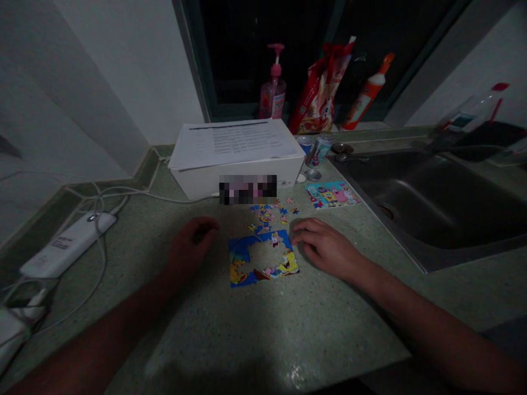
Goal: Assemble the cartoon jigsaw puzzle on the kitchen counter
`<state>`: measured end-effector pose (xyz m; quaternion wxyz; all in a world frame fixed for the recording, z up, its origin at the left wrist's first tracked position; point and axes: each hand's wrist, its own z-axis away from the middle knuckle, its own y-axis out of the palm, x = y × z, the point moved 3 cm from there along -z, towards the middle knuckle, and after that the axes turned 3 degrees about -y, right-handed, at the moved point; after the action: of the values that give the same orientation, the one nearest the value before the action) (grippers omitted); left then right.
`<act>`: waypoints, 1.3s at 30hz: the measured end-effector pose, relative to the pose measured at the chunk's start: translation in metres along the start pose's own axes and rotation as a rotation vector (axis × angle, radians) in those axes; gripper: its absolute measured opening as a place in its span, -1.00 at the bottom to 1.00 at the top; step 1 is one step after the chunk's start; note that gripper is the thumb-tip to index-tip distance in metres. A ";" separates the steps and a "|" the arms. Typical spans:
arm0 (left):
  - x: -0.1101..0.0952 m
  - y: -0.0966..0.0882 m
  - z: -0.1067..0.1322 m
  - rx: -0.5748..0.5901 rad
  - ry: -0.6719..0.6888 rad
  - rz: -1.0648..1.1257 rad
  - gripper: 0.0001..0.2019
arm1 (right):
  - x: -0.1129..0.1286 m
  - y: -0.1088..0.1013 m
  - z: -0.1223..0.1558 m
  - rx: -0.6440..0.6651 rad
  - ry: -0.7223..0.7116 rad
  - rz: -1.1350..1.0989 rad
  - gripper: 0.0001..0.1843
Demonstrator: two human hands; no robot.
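The small, partly assembled cartoon jigsaw puzzle with a blue border (284, 263) lies flat on the speckled green stone surface (255, 329), directly between the two grips. This position puts either side of it within reach. The left grip (193, 237) rests just beside the puzzle's left edge with its fingers curled inward. In the dim light it cannot be determined whether a piece is enclosed. The right grip (325, 247) is released, palm down, with its fingertips at or just beside the puzzle's right edge, probably to steady it. The scattered loose coloured puzzle pieces (267, 214) lie just ahead of both grips, beyond the puzzle's far edge. The flat printed cartoon picture card (331, 195) lies face up ahead of the right grip, where it can be read. The white rectangular cardboard box (234, 164) stands beyond the pieces.
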<state>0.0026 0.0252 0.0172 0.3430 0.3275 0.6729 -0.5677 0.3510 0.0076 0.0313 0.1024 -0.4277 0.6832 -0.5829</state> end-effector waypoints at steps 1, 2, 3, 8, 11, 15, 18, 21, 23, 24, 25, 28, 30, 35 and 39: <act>0.000 0.000 0.000 -0.003 -0.004 0.006 -0.82 | 0.000 0.000 0.000 -0.004 -0.001 0.000 -0.61; 0.000 0.000 0.000 -0.002 -0.008 0.013 -0.82 | -0.001 0.001 0.000 -0.008 -0.001 -0.002 -0.60; 0.000 0.001 0.000 0.001 -0.010 0.020 -0.82 | -0.001 0.001 0.000 -0.012 0.000 -0.007 -0.59; 0.002 0.000 0.000 0.011 -0.005 0.019 -0.84 | -0.001 0.001 0.000 -0.018 0.005 -0.010 -0.55; 0.002 0.000 0.000 0.018 0.001 0.018 -0.84 | -0.001 0.001 -0.001 -0.025 0.007 -0.017 -0.55; 0.003 0.001 0.000 0.017 -0.006 0.028 -0.84 | -0.003 0.002 0.000 -0.040 0.006 -0.020 -0.51; 0.004 0.001 0.000 0.007 -0.005 0.025 -0.83 | -0.004 0.004 0.001 -0.040 0.006 -0.010 -0.50; 0.004 0.001 0.000 0.004 -0.001 0.013 -0.81 | -0.003 0.004 0.000 -0.034 0.005 0.009 -0.52; 0.004 0.000 0.000 0.006 0.000 0.013 -0.81 | -0.003 0.003 -0.001 -0.036 0.010 0.024 -0.55; 0.004 0.001 0.000 0.009 0.000 0.013 -0.81 | -0.003 0.003 -0.001 -0.041 0.017 0.031 -0.57; 0.004 0.001 0.000 0.012 0.000 0.015 -0.81 | -0.003 0.002 -0.001 -0.049 0.025 0.035 -0.59; 0.005 0.001 0.000 0.005 0.000 0.020 -0.80 | -0.006 0.001 -0.001 -0.088 0.046 0.036 -0.66; 0.006 0.001 0.000 0.000 0.002 0.020 -0.79 | -0.009 0.001 -0.001 -0.113 0.055 0.038 -0.69; 0.005 0.001 0.000 0.004 0.002 0.019 -0.83 | -0.019 0.002 -0.001 -0.146 0.080 0.062 -0.72; 0.004 0.000 0.000 0.008 -0.005 0.015 -0.82 | -0.024 -0.001 -0.004 -0.185 0.065 0.066 -0.72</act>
<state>0.0005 0.0259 0.0136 0.3475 0.3326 0.6673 -0.5686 0.3642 0.0275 0.0249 0.0596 -0.3935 0.7508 -0.5272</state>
